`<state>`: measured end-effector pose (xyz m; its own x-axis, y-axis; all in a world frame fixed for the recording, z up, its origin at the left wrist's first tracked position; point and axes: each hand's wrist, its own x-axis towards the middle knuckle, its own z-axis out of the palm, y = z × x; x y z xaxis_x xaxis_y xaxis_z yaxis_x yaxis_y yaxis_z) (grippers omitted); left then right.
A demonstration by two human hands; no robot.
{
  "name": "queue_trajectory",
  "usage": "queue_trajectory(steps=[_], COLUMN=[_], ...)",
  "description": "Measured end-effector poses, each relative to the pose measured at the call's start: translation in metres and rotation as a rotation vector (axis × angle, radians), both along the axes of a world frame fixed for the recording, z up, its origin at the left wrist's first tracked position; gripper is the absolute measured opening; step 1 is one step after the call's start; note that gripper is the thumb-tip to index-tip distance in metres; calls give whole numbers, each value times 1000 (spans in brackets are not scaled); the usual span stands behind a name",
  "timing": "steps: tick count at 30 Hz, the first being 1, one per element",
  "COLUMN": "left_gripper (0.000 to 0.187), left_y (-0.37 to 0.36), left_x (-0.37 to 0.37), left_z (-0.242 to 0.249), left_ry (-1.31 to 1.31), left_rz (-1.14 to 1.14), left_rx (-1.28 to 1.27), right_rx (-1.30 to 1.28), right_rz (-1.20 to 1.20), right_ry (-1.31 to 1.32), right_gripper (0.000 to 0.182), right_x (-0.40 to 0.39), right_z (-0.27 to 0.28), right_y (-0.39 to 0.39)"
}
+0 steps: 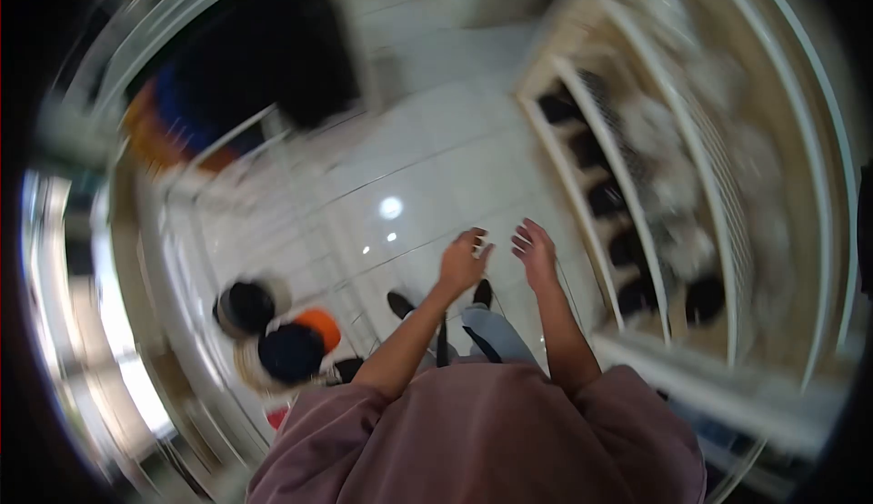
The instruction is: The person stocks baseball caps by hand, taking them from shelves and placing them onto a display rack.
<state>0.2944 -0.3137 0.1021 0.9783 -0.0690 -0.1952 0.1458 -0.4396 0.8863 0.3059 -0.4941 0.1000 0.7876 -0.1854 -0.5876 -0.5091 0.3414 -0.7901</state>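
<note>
Both the left hand point(462, 263) and the right hand point(535, 254) are raised over the tiled floor point(427, 167) with fingers loosely spread, holding nothing. The nearest thing, a blurred shelf point(627, 186) of pale items, stands at three o'clock, apart from them. A hasty reach sideways while walking could knock those items off.

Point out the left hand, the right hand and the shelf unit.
left hand point(464, 263), head view, on the back of the hand.
right hand point(535, 251), head view, on the back of the hand.
shelf unit point(582, 190), head view, on a pale upright edge beside the dark compartments.
</note>
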Motion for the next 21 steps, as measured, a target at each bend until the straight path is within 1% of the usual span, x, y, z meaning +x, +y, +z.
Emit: queue_trajectory(steps=[2,4,6,7,10,12,14,16,17,19,20,21], left_gripper=[32,30,30,30,30,30,30,30,30,32,32,32], left_y=[-53,-107,-161,-197,-267,-304,-330,-349,-354,-363,-364,-364], left_x=[9,12,10,7,-5,-17,-32,-45,-52,-60,-63,-63], left_z=[-4,11,22,30,37,39,39,43,43,46,48,49], left_ry=[-86,-56,-105,-82,-81,-74,-109,-102,-94,-77,-85,-63], left_rz=[-195,-375,-537,-615,-790,-866,-957,-1016,-1059,-1125,-1138,-1170], left_rx=[22,43,4,-24,-33,-45,-96,-64,-48,-24,-19,-15], right_rx=[10,20,2,-4,-7,-36,-12,88,100,229,235,193], right_rz=[-190,-402,-583,-661,-828,-1065,-1244,-1369,-1388,-1477,-1488,-1480], right_ry=[-41,-53,-46,-44,-46,-106,-111,-98,-99,-217,-225,-285], right_gripper=[40,37,36,36,37,40,50,63,63,59,59,50], right_x=[-24,-51,-81,-92,-125,-144,-166,-180,-186,-197,-201,-202], right_z=[3,2,7,16,23,17,1,-5,-8,-11,-12,-11], right_y=[-61,-113,-156,-186,-240,-274,-307,-335,-345,-365,-372,-377])
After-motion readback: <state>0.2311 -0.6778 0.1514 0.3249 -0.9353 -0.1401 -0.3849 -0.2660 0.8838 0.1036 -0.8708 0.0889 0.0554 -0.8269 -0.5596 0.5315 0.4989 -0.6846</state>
